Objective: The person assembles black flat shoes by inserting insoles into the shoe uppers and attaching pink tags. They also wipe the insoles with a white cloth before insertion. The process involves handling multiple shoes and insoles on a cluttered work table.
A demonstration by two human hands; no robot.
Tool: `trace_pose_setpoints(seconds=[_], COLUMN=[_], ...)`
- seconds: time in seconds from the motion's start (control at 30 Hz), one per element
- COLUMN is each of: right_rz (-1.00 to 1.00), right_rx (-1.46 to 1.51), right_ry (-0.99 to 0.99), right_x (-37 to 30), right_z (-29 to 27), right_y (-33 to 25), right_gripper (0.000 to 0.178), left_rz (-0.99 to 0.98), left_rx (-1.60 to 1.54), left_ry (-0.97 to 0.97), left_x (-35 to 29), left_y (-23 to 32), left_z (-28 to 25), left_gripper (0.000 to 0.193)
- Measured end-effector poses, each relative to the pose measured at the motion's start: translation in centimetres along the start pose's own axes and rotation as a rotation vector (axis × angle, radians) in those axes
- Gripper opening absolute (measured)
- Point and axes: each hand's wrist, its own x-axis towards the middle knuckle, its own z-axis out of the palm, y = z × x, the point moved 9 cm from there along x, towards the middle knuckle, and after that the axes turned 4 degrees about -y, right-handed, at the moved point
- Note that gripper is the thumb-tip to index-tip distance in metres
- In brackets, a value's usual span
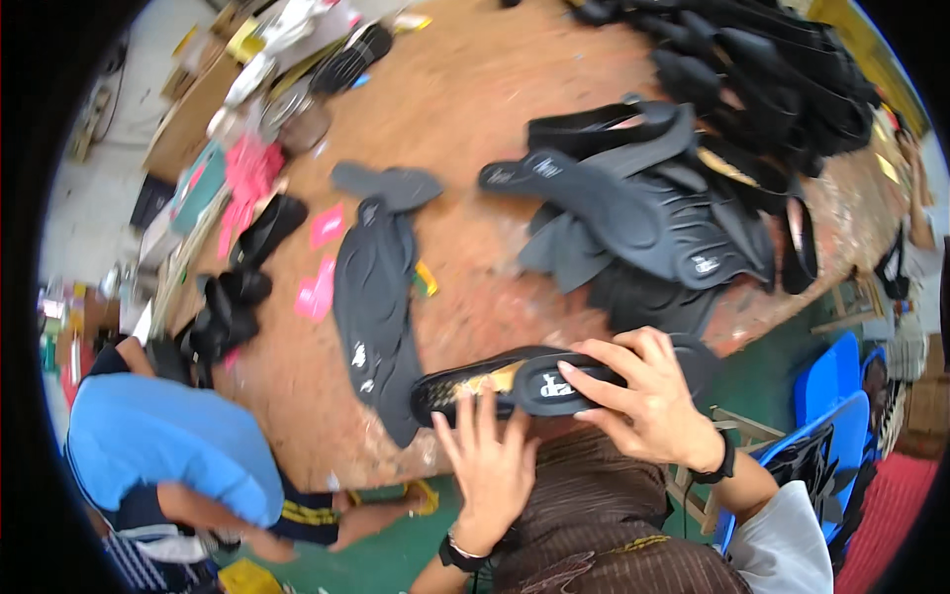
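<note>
Right hand clamps an insole, unseated over a shoe; left hand, fingers apart, touches the shoe; loose insoles wait.

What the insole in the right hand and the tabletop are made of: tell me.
The insole in the right hand looks like foam or rubber, matt dark grey with a rounded rim. The tabletop may be painted wood; its brown finish looks patchy and worn.

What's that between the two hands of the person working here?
In the head view, the rounded end of a dark insole lies between the left hand and right hand, overlapping a black shoe with a golden inside.
</note>
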Motion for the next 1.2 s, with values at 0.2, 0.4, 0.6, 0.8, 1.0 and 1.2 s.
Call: trace_pose_setpoints(seconds=[0.2, 0.4, 0.6, 0.8, 1.0, 1.2], right_rz=[-0.114, -0.149, -0.157, -0.229, -0.447, -0.303], right_rx=[0.101, 0.326, 0.350, 0.208, 0.352, 0.191], right_ry=[-0.080, -0.194, -0.239, -0.281, -0.486, -0.448], right_x=[3.0, 4.7, 5.4, 4.9, 4.7, 3.6], right_z=[7.8, 13.9, 16.5, 16.8, 19.4, 18.6], right_y=[-3.0, -4.9, -5.3, -6.4, -7.5, -5.9], right_gripper=[0.032, 0.030, 0.036, 0.033, 0.031, 0.037], left_rz=[0.001, 0.059, 0.158, 0.178, 0.057, -0.021], left_rx=[-0.087, -0.449, -0.582, -0.621, -0.772, -0.774], left_ry=[0.184, 0.370, 0.418, 0.408, 0.300, 0.377], left_x=[-2.4, -4.1, -3.8, -3.6, -2.6, -2.7], left_y=[-8.6, -9.4, -11.3, -11.2, -12.4, -12.4], left_z=[-2.9, -0.1, 2.1, 1.7, 1.8, 1.7], left_gripper=[0.019, 0.062, 0.118, 0.114, 0.049, 0.024])
